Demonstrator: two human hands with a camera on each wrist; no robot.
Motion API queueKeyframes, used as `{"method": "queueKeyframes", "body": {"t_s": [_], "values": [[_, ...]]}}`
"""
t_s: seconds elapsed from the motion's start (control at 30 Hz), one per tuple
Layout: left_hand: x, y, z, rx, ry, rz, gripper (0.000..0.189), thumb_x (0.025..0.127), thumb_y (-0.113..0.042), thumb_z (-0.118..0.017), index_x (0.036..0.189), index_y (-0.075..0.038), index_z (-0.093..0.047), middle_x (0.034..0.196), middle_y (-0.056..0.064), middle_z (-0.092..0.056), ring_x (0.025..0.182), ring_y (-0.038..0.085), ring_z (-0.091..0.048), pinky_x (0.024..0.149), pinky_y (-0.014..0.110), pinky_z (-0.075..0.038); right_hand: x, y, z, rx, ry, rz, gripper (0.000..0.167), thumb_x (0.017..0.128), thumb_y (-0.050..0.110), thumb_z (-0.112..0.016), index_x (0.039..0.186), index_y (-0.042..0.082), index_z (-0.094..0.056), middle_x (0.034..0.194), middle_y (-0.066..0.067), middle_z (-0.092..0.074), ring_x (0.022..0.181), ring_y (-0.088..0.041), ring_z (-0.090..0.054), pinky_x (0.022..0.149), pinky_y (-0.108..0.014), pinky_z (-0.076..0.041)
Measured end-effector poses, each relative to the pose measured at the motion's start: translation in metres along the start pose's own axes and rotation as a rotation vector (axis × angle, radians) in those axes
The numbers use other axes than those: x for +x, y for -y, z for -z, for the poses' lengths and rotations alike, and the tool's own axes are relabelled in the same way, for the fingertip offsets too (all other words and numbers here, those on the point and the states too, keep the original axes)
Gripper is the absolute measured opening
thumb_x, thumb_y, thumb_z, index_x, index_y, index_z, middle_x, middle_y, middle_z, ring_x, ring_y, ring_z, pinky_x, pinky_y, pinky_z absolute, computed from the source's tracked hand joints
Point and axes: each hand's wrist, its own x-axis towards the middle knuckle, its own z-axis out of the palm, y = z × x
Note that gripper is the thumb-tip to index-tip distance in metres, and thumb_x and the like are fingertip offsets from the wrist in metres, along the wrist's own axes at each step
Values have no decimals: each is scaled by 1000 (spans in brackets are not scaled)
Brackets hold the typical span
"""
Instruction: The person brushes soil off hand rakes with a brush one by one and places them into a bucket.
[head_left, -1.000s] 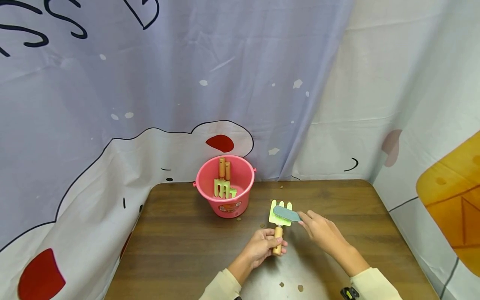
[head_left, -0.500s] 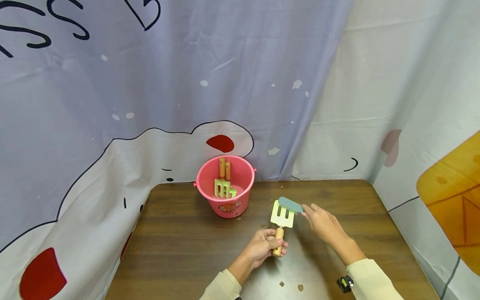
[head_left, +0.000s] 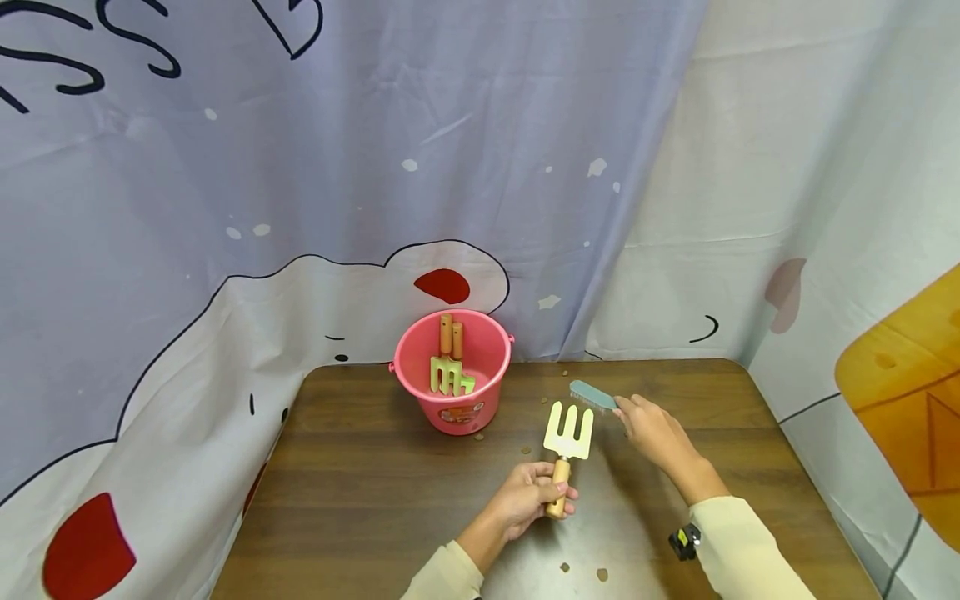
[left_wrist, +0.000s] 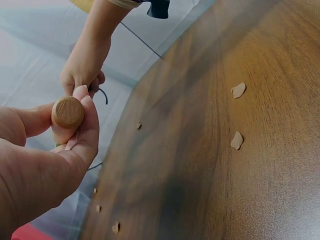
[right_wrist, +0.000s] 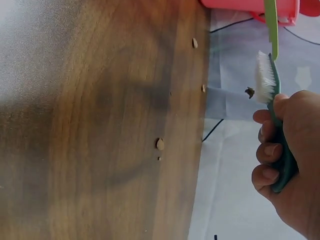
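Note:
My left hand (head_left: 525,500) grips the wooden handle of a hand fork (head_left: 567,435), its three pale green tines pointing away from me above the table. In the left wrist view the round end of the handle (left_wrist: 68,111) shows between thumb and fingers. My right hand (head_left: 660,435) holds a blue-green brush (head_left: 592,394) just beyond the tines, on their right. White bristles (right_wrist: 265,79) face downward in the right wrist view, where the fork's green edge (right_wrist: 271,27) overlaps the brush tip. A small dark crumb (right_wrist: 250,92) appears beside the bristles, against the curtain.
Behind the fork, at the back left of the wooden table (head_left: 360,467), stands a pink bucket (head_left: 489,398) with small wooden-handled tools (head_left: 446,367) inside. Brown flakes (head_left: 602,575) are scattered over the tabletop. A printed curtain (head_left: 420,167) hangs behind the table.
The brush has moved off the tines, away from me and to the right, with my right hand. The fork head has swung slightly right; my left hand keeps its grip almost in place.

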Motion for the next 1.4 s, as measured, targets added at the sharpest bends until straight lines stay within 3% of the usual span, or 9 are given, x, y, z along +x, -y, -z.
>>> {"method": "queueKeyframes", "body": {"t_s": [0.13, 0.3, 0.53, 0.8, 1.03, 1.23, 1.4], "values": [[0, 1, 1, 11, -4, -4, 38, 102, 2, -56, 137, 14, -48, 95, 14, -74, 69, 13, -71, 68, 22, -62, -4, -4, 1, 44, -11, -29, 32, 104, 15, -61, 129, -4, -65, 87, -6, -61, 72, -18, -54, 65, -40, -53], [2, 3, 2, 23, -71, -2, 43, 103, 1, -51, 143, 13, -41, 101, 18, -73, 71, 13, -67, 65, 20, -59, -11, -2, 5, 69, -39, -30, 32, 104, 16, -60, 131, -2, -65, 90, -6, -63, 76, -20, -58, 69, -43, -54], [4, 3, 4, 43, -132, 3, 41, 103, -1, -46, 141, 13, -39, 93, 10, -65, 69, 12, -53, 59, 18, -49, -22, 3, 14, 90, -101, -17, 31, 104, 13, -61, 130, -2, -66, 86, -4, -61, 72, -16, -52, 64, -36, -50], [8, 6, 5, 70, -179, -13, 36, 98, -1, -60, 129, 15, -49, 93, 6, -53, 62, 9, -48, 49, 13, -43, -33, 9, 21, 97, -150, 16, 30, 102, 11, -63, 129, -1, -67, 85, -1, -59, 69, -11, -46, 59, -29, -44], [9, 10, 5, 31, -214, -22, 35, 97, 4, -59, 129, 13, -46, 92, 6, -52, 60, 9, -48, 49, 14, -44, -44, 21, 23, 106, -145, 38, 29, 102, 13, -63, 129, 1, -68, 85, 4, -57, 69, -7, -43, 58, -25, -42], [9, 13, 7, -18, -218, 3, 29, 99, 2, -56, 124, 8, -42, 91, 8, -54, 66, 12, -52, 54, 17, -49, -56, 31, 16, 137, -135, 63, 30, 102, 11, -64, 129, 0, -67, 83, 7, -51, 67, -2, -39, 54, -20, -39], [10, 13, 8, -42, -177, 5, 27, 102, -1, -52, 124, 12, -45, 88, 7, -57, 73, 12, -54, 59, 16, -51, -63, 38, 11, 141, -114, 41, 31, 102, 12, -64, 131, 1, -67, 84, 7, -52, 68, -2, -40, 55, -21, -42]]}}
